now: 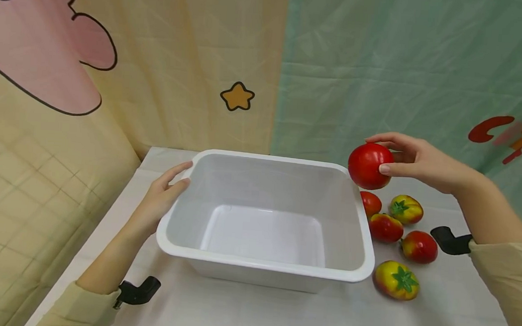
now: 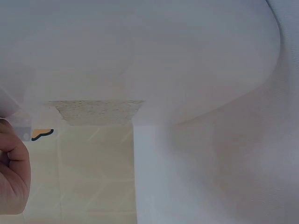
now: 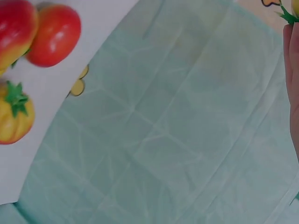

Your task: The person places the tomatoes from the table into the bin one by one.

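A white plastic basin (image 1: 263, 270) stands on the table, and nothing lies inside it. My left hand (image 1: 162, 197) holds the basin's left rim, with thumb and forefinger showing at the edge; the other fingers are hidden in the head view. In the left wrist view part of that hand (image 2: 13, 172) appears with bent fingers. A shiny red tomato (image 1: 368, 164) is up at the basin's far right corner, pinched between the thumb and fingers of my right hand (image 1: 415, 160). Green leaves show at its stem side in the right wrist view, beside the fingers (image 3: 294, 79).
Right of the basin lie several red and yellow tomatoes, among them a yellow-red one (image 1: 396, 281) near the front and a red one (image 1: 419, 247). The white-covered table (image 1: 260, 317) meets a printed curtain (image 1: 383, 66) behind. A black wrist mount (image 1: 138, 291) sits on each forearm.
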`<state>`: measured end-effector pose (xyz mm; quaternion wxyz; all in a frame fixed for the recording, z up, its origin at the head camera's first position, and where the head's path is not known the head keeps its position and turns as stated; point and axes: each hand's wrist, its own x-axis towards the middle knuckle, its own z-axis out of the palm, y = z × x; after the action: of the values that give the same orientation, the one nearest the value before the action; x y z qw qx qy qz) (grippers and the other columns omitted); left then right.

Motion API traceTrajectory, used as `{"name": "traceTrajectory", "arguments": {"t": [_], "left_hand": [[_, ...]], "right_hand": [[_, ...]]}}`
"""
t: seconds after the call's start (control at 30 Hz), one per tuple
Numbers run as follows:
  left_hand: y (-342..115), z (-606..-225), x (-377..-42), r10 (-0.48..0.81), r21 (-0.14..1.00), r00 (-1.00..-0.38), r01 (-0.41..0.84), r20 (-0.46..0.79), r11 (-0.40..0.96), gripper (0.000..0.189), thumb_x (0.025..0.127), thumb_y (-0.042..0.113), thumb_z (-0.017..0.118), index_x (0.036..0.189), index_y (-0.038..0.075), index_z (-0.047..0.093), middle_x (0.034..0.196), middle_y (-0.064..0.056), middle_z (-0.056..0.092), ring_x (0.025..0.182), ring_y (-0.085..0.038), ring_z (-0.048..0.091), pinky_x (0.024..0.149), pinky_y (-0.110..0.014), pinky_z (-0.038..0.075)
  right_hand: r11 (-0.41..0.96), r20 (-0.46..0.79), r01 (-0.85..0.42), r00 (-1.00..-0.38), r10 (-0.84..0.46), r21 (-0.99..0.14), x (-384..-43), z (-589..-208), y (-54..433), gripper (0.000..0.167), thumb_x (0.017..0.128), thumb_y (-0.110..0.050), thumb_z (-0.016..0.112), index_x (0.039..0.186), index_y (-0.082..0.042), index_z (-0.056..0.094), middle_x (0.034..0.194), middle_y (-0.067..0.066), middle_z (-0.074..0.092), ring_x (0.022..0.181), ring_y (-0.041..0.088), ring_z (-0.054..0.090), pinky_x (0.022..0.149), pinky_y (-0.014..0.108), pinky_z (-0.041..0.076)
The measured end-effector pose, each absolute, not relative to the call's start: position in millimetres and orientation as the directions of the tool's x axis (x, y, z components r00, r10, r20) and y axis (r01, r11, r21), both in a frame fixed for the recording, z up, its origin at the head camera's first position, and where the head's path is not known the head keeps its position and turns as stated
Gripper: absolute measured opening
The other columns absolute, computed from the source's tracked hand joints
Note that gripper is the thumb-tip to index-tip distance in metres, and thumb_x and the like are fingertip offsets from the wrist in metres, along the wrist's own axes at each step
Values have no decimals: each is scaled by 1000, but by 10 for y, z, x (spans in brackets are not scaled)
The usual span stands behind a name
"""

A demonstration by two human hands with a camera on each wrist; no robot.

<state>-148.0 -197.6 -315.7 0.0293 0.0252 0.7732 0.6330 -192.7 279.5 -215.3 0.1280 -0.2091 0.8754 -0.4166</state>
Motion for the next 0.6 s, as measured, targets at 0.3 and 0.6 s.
{"name": "traceTrajectory", "arguments": {"t": [0.3,0.6], "left_hand": [[-1980,-3164,-1472,66,981,-998,5,-8,195,50,98,26,48,146,18,33,112,-19,57,82,-16,64,66,-35,55],[-1976,-3151,-1475,56,979,-998,6,-5,203,50,98,24,48,145,18,34,104,-18,60,79,-16,64,64,-36,55]], "right_hand": [[534,-105,-255,-827,-553,-806,-2081,-1998,2330,52,88,-18,62,136,-18,41,132,8,43,113,29,45,80,40,51],[506,-120,-266,-786,-607,-821,-2246,-2016,1956,53,86,-22,64,135,-19,43,131,5,44,116,28,44,86,47,48]]}}
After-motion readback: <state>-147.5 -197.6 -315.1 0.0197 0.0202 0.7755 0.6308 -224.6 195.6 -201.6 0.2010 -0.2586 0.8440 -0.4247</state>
